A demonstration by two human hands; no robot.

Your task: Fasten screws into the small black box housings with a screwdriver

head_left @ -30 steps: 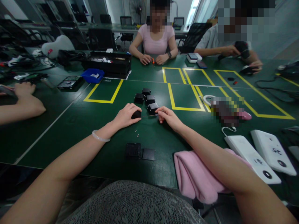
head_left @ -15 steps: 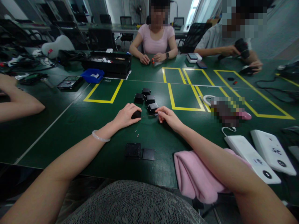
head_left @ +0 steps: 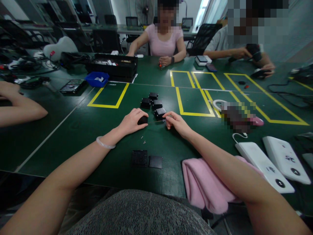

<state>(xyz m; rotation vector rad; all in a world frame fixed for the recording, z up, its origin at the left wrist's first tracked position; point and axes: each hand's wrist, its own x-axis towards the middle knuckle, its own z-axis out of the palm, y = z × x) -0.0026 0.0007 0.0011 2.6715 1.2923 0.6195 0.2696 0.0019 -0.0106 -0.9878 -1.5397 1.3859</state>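
My left hand (head_left: 134,121) is closed round a small black box (head_left: 142,120) resting on the green table. In my right hand (head_left: 174,120) the fingertips pinch a thin screwdriver (head_left: 160,121), its slim shaft pointing left towards that box; whether the tip touches it is too small to tell. Just beyond, several similar black boxes (head_left: 157,104) lie in a loose group. Nearer me are several tiny screws (head_left: 144,142). A flat black case half (head_left: 139,158) lies beside a plain black cover (head_left: 156,162) close to the table's front.
A pink cloth (head_left: 205,182) lies under my right forearm, with white power banks (head_left: 265,166) to its right. A blue tray (head_left: 97,79) and a black bin (head_left: 112,67) stand at the back left. Two people sit opposite; another person's arm (head_left: 22,107) rests at left.
The person opposite in pink has reached one arm sideways to the black bin. My hands stay in place; the screwdriver in my right hand seems slightly turned.
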